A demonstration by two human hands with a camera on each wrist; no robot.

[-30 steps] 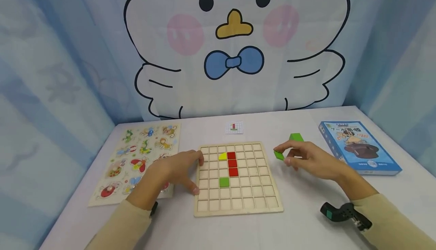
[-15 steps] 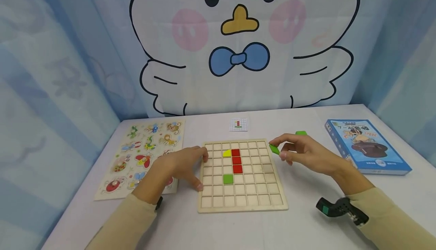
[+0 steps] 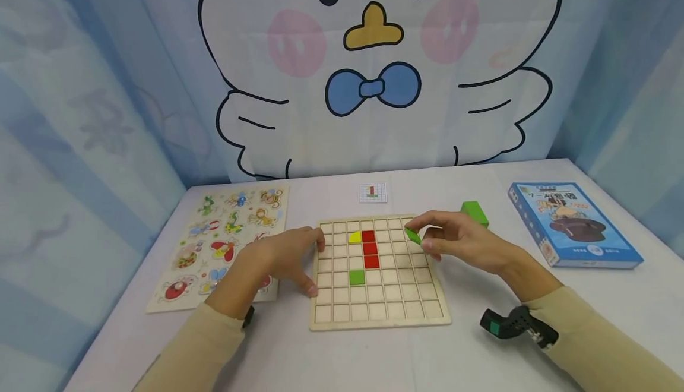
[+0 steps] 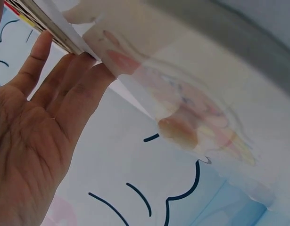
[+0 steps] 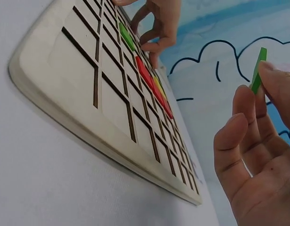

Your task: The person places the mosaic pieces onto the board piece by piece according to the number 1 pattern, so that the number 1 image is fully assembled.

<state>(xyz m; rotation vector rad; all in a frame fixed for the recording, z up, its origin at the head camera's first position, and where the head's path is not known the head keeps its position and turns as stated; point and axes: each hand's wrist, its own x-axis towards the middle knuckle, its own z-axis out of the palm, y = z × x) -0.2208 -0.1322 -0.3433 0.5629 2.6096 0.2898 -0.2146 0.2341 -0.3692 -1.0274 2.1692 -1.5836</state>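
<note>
Carried in from beside the wooden grid board, the green tile, pinched in the right hand, now hovers over the board's right columns, while the left hand rests open-fingered on its left edge, suggesting placement is near.

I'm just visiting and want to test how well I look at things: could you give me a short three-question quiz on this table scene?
1. True or false: the right hand pinches a green tile above the wooden grid board.
2. How many red tiles lie in the board: A) one, B) three, C) five?
3. Fill in: the left hand rests on the board's ____ edge.

Key:
1. True; the tile is held over the board's upper right squares and is not yet set in.
2. B; they form a column, with a yellow tile beside the top one.
3. Left; its fingers touch that edge.
</note>
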